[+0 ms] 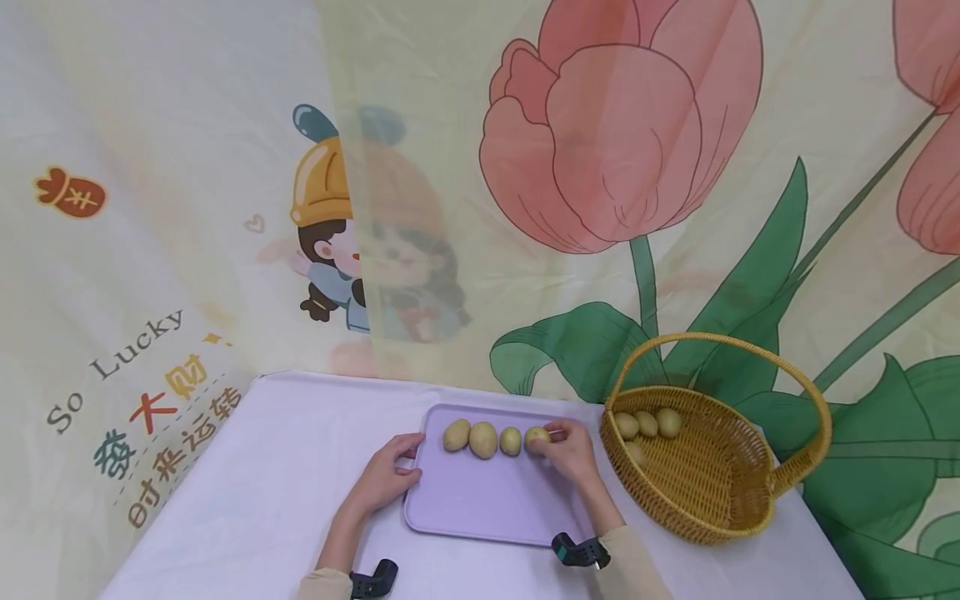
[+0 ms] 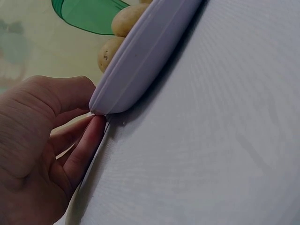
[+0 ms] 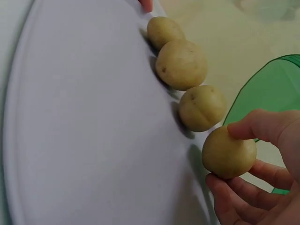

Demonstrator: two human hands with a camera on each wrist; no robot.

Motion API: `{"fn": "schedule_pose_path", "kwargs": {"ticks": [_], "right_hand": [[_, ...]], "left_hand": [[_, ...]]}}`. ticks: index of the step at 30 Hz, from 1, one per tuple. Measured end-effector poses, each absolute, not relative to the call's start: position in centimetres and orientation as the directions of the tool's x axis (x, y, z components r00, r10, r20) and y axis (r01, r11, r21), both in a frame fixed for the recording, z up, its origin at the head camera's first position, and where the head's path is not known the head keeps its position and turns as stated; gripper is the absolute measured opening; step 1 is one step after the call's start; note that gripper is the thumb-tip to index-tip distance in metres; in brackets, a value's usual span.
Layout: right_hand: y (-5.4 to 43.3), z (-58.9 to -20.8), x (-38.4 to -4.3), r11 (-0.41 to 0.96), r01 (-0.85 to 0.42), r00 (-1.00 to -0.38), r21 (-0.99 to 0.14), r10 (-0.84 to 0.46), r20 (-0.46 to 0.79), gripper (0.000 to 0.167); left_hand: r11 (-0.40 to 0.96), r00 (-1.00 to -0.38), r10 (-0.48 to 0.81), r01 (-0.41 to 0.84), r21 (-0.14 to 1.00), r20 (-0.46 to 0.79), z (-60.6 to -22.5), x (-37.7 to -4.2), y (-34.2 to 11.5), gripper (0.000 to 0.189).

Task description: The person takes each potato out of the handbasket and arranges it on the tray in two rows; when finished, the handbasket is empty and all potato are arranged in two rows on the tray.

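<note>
My right hand [image 1: 572,450] pinches a small round potato [image 3: 228,152] between thumb and fingers, at the right end of a row on the lilac tray [image 1: 480,500]. To its left along the tray's far side sit a small potato [image 1: 511,441], a larger potato [image 1: 483,440] and another potato [image 1: 456,435]. My left hand [image 1: 392,473] is at the tray's left edge; in the left wrist view its thumb and fingers grip the rim [image 2: 136,61] from either side.
A wicker basket [image 1: 720,521] with a tall arched handle stands right of the tray, several potatoes [image 1: 647,423] at its far left side. White cloth [image 1: 255,483] covers the table. A printed curtain with tulips [image 1: 622,133] hangs behind.
</note>
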State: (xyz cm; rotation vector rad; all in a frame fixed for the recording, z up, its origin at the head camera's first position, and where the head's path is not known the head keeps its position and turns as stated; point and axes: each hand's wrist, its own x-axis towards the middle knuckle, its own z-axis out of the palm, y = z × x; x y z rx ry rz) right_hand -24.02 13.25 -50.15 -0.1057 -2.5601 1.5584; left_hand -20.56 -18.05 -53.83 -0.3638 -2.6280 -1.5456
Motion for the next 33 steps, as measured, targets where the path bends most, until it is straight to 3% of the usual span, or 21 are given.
{"fn": "schedule_pose_path", "kwargs": {"ticks": [13, 23, 33], "right_hand": [[12.47, -50.36, -23.77, 0.542, 0.022, -0.982, -0.84, 0.17, 0.084, 0.032], [12.81, -50.23, -23.9, 0.53, 0.023, -0.987, -0.848, 0.148, 0.066, 0.031], [12.9, -49.79, -23.97, 0.522, 0.042, -0.987, -0.852, 0.154, 0.046, 0.029]], "left_hand": [[0.468, -0.962, 0.177, 0.268, 0.842, 0.208, -53.71, -20.61, -18.22, 0.055], [0.469, -0.972, 0.162, 0.226, 0.854, 0.168, -53.6, -20.44, -17.99, 0.055], [0.46, -0.961, 0.181, 0.27, 0.846, 0.208, -53.65, -20.3, -18.11, 0.054]]}}
